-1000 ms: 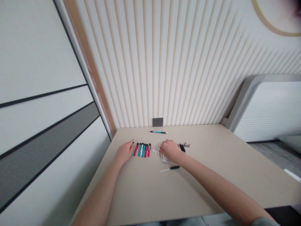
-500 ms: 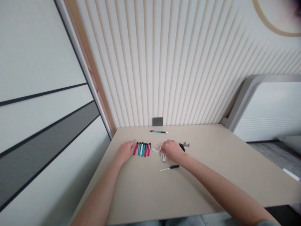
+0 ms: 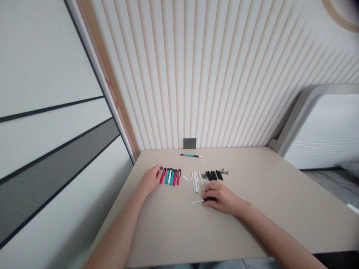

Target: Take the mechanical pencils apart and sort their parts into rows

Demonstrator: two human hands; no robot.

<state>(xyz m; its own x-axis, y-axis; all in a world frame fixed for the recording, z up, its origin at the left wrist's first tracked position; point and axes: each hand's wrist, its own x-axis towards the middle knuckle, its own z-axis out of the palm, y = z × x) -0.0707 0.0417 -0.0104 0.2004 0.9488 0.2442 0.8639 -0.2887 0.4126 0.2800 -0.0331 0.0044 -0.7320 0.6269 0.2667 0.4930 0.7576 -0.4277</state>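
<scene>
My right hand [image 3: 220, 197] is low over the table, its thumb and fingers closed around a black pen grip [image 3: 209, 199]. A thin white refill [image 3: 198, 202] sticks out of the grip to the left. My left hand [image 3: 151, 179] rests on the table, fingers stretched out beside the left end of a row of red, blue and white pen barrels [image 3: 171, 177] with black tops. Several white refills [image 3: 195, 182] lie between the hands, one slanting apart toward my right fingers. Beyond the right hand is a row of black pen grips [image 3: 214, 175].
Small clear pieces [image 3: 186, 178] lie right of the barrels. Small springs [image 3: 224, 172] are heaped at the right, with another small grey pile [image 3: 204, 176] near the refills. An assembled blue and black pen [image 3: 190, 155] lies at the back, below a wall socket [image 3: 190, 143].
My right hand has left the white refills, moved toward me and closed on the black grip. The row of black grips is now uncovered. My left hand has stayed about where it was.
</scene>
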